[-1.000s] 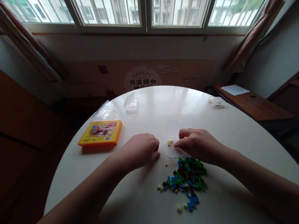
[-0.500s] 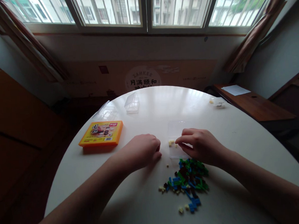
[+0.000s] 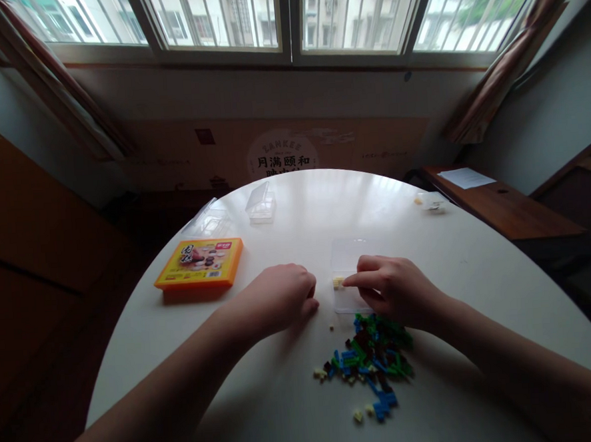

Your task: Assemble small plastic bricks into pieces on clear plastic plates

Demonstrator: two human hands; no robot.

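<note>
My right hand (image 3: 392, 283) reaches into a clear plastic box (image 3: 348, 304) with its lid up. Its index finger is stretched out and touches small cream building bricks (image 3: 338, 283) at the left side of the box. The thumb sits lower, apart from that fingertip, and I see nothing held between them. My left hand (image 3: 290, 295) rests on the table left of the box, closed in a fist, with nothing visible in it. In front of the box lies a loose pile of green, blue, dark brown and cream bricks (image 3: 371, 350). A single cream brick (image 3: 331, 328) lies left of the pile.
An orange and yellow flat box (image 3: 200, 263) lies on the white round table (image 3: 266, 403) at left. Behind it stand two clear open plastic cases, one a small box (image 3: 262, 213). A small clear bag (image 3: 430, 203) lies at the far right edge.
My right index finger has straightened and moved slightly left onto the cream bricks in the box. The left hand stays where it was.
</note>
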